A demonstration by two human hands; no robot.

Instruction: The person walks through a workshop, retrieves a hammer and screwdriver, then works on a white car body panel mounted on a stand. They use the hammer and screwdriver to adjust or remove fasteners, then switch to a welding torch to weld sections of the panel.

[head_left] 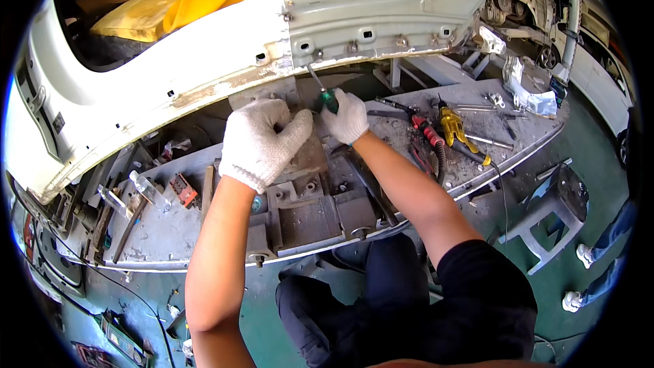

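Note:
My right hand in a white knit glove grips a screwdriver with a green handle, its shaft angled up to the lower flange of a vehicle body panel. Just left of it, my gloved left hand is curled below that panel edge; whatever its fingers may hold is hidden. Under both hands is a dirty metal fixture with bolts, mounted on a grey bench.
Yellow and red-black power tools with loose rods lie at right, beside clear plastic-wrapped parts. Bottles sit at left. A grey stool, another person's legs, cables and a white car are around the bench.

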